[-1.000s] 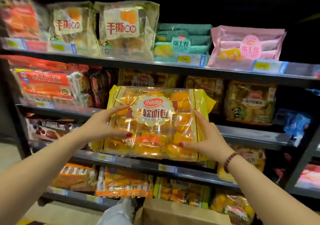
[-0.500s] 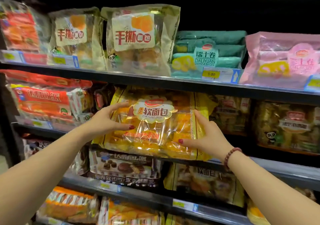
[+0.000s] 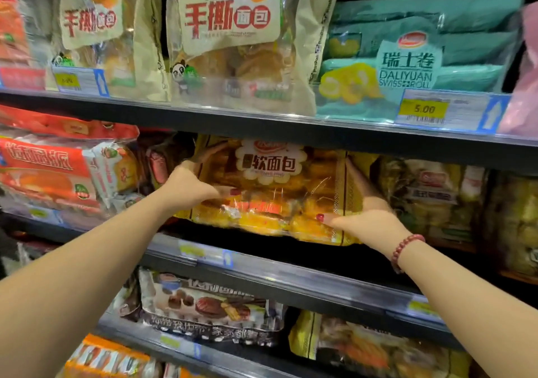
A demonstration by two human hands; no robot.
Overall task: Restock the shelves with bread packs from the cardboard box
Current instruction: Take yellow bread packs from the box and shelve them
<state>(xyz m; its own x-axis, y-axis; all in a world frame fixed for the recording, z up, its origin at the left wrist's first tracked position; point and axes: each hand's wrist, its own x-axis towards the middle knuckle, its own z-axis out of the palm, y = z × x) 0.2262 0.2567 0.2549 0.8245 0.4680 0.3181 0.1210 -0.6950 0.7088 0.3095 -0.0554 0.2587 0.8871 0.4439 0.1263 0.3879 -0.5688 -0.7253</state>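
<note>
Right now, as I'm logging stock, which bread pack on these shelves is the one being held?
The yellow soft-bread pack on the second shelf: left hand and right hand grip its ends; the others lie untouched.

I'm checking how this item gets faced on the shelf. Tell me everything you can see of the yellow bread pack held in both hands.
The yellow, clear-fronted plastic bread pack is wide and flat, showing golden buns inside, with a white scalloped label in dark characters and a red logo above. Its glossy film is creased. It stands tilted, its lower edge over the dark metal middle shelf; whether it rests there I cannot tell. The left hand clasps its left end, the right hand its right.
</note>
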